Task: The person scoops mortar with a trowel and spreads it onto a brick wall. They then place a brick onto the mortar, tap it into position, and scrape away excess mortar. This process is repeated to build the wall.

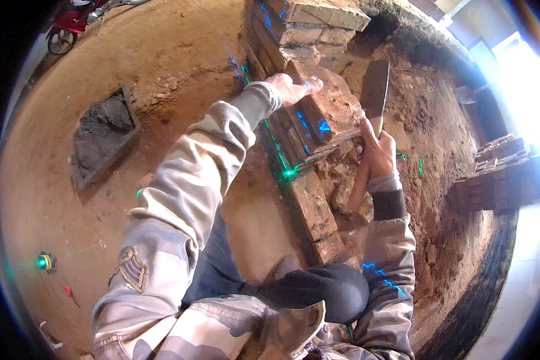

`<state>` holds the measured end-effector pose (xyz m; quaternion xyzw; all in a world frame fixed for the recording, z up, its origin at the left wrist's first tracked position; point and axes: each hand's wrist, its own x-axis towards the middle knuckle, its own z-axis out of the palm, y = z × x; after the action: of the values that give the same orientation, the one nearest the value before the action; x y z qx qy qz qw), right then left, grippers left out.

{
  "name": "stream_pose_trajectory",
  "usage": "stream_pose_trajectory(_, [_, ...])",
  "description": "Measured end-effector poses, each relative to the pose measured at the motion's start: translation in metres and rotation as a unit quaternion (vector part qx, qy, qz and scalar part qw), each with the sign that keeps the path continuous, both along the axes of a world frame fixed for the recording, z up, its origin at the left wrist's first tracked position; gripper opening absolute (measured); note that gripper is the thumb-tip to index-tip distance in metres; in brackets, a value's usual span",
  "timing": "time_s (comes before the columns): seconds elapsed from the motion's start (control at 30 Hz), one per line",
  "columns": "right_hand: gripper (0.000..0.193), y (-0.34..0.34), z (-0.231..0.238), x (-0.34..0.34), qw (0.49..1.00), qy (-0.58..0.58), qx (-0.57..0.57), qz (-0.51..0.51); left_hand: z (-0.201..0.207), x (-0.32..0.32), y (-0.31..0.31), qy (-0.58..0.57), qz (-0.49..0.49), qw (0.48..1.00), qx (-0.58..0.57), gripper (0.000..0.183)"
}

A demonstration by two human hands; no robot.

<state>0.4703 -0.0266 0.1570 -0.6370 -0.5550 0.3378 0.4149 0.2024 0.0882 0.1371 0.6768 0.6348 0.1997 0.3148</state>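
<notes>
My left hand point(294, 91) is closed over the far end of a rough reddish brick point(336, 108) on top of a low wall. One digit stretches across the brick's top; the other fingers are partly hidden. To the right, my right hand point(378, 150) grips a bricklayer's trowel, its flat, squared blade point(375, 87) pointing away from me. Below that hand a wooden piece point(359, 187) shows; I cannot tell whether it belongs to the trowel. Green and blue laser light falls on the brick courses point(312, 207), with a bright green spot point(289, 173) near a corner.
A mortar trough point(105, 135) lies at the left. A laser device point(45, 262) and a small red-handled tool point(71, 294) sit on the ground at lower left. Taller brickwork point(315, 30) rises beyond my hands. Stacked bricks point(495, 177) stand at right, a red motorbike point(71, 24) at far left.
</notes>
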Motion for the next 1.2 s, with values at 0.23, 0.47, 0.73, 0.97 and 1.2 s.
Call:
stream_pose_trajectory(0.23, [0.044,0.0,0.001,-0.006,0.996,0.08,-0.027,-0.034,-0.002,0.008,-0.003,0.015,0.009,0.999,0.035,0.124])
stream_pose_trajectory(0.47, [0.04,0.006,-0.004,-0.001,0.993,0.11,-0.037,-0.006,0.008,0.011,-0.031,-0.004,0.046,0.999,-0.02,0.116])
stream_pose_trajectory(0.73, [0.036,-0.004,0.024,0.01,0.989,0.12,-0.084,0.014,-0.01,-0.005,-0.122,-0.172,0.013,0.93,-0.325,0.124])
stream_pose_trajectory(0.97, [0.023,-0.03,0.094,0.048,0.983,0.034,-0.144,0.106,-0.006,0.05,-0.152,-0.291,0.071,0.887,-0.352,0.101])
stream_pose_trajectory(1.2, [0.02,-0.009,0.159,0.019,0.964,0.079,-0.156,0.199,0.0,0.094,-0.149,-0.338,0.127,0.924,-0.122,0.079])
